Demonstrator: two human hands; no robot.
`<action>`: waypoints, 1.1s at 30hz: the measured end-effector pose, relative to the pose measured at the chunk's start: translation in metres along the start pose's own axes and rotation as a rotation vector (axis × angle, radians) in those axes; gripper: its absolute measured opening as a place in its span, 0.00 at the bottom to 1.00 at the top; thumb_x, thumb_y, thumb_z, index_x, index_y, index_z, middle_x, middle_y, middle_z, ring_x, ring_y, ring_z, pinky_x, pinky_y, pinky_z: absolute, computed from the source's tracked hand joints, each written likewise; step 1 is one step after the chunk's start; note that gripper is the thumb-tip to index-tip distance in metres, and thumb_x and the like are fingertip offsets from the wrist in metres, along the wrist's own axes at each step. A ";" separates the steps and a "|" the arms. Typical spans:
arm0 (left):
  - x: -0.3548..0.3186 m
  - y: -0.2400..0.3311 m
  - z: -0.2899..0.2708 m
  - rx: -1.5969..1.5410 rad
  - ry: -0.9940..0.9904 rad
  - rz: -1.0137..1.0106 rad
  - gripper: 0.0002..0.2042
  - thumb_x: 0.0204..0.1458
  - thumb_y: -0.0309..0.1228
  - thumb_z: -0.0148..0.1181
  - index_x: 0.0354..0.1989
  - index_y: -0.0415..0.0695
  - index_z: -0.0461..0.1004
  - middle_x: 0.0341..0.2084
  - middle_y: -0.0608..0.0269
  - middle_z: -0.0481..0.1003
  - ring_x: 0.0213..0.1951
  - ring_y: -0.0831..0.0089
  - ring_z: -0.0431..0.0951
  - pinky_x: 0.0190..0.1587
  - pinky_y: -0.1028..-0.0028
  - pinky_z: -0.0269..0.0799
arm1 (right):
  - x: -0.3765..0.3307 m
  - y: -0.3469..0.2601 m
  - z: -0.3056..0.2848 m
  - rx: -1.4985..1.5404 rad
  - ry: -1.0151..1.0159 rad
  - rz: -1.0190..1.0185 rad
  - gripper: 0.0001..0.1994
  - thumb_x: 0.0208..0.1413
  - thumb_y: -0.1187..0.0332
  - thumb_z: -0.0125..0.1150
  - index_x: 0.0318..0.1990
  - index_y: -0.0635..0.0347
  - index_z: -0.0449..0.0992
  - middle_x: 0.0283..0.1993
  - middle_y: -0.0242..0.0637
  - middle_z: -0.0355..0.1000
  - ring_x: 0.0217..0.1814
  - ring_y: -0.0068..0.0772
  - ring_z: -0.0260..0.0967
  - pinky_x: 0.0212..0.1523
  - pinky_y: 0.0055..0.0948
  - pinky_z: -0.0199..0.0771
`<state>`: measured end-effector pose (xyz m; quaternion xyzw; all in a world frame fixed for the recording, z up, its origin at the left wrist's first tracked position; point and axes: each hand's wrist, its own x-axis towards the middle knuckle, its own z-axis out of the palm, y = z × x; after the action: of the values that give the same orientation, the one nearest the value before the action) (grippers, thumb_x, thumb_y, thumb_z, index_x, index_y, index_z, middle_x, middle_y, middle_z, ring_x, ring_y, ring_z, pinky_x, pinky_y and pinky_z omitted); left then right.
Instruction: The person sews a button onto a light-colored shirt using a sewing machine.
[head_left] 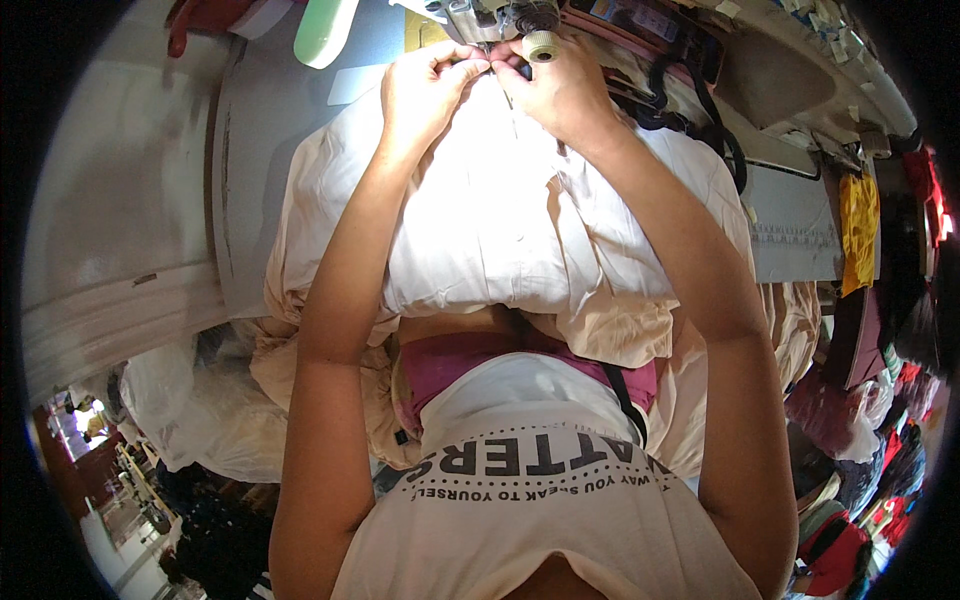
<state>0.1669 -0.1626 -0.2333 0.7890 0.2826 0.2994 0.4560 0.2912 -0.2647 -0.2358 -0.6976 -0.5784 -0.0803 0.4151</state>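
White cloth (480,240) hogged the grey table (250,170)

Near side was bunched up. At its far end the left hand (425,92) and right hand (565,95) nearly met, fingertips (468,55) pinched about closed; couldn't tell on what, honestly. Sewing machine (485,18) sat just beyond.

By the counter's (255,190) right edge, a yellow cloth (859,235) is hung; below its near left corner, a plastic bag (195,425) is seen crumpled.
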 end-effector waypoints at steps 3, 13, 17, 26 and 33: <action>0.001 -0.002 0.000 -0.017 -0.011 0.005 0.06 0.45 0.32 0.61 0.29 0.44 0.79 0.09 0.72 0.67 0.14 0.85 0.66 0.18 0.81 0.58 | -0.001 0.001 0.000 -0.038 0.006 -0.012 0.07 0.45 0.66 0.60 0.29 0.58 0.77 0.26 0.40 0.74 0.27 0.39 0.72 0.30 0.32 0.71; 0.001 -0.004 0.001 -0.029 -0.005 0.024 0.07 0.46 0.34 0.60 0.29 0.44 0.78 0.10 0.71 0.68 0.14 0.85 0.67 0.18 0.81 0.59 | -0.003 0.002 0.001 -0.002 -0.011 0.012 0.08 0.45 0.65 0.60 0.30 0.60 0.77 0.25 0.42 0.73 0.26 0.40 0.71 0.29 0.32 0.70; 0.000 -0.003 0.001 0.007 0.011 0.032 0.07 0.46 0.33 0.60 0.29 0.44 0.78 0.10 0.71 0.69 0.15 0.85 0.67 0.19 0.82 0.60 | -0.002 0.006 0.003 0.036 -0.024 0.017 0.08 0.46 0.65 0.59 0.31 0.60 0.76 0.25 0.42 0.73 0.26 0.40 0.71 0.29 0.32 0.69; -0.002 0.006 -0.001 0.042 -0.015 0.026 0.08 0.46 0.27 0.63 0.32 0.36 0.75 0.16 0.73 0.67 0.19 0.88 0.66 0.22 0.86 0.63 | -0.003 -0.003 -0.006 0.099 -0.026 0.057 0.07 0.47 0.66 0.59 0.31 0.59 0.76 0.26 0.39 0.74 0.27 0.36 0.72 0.29 0.30 0.70; -0.002 0.005 -0.001 0.038 -0.019 0.013 0.08 0.47 0.26 0.63 0.33 0.36 0.75 0.16 0.75 0.67 0.19 0.89 0.65 0.21 0.87 0.62 | -0.002 -0.002 -0.004 0.117 -0.028 0.073 0.07 0.47 0.66 0.59 0.31 0.59 0.76 0.27 0.38 0.74 0.27 0.35 0.72 0.29 0.29 0.70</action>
<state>0.1658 -0.1654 -0.2285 0.8022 0.2787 0.2894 0.4418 0.2902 -0.2693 -0.2338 -0.6940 -0.5619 -0.0213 0.4497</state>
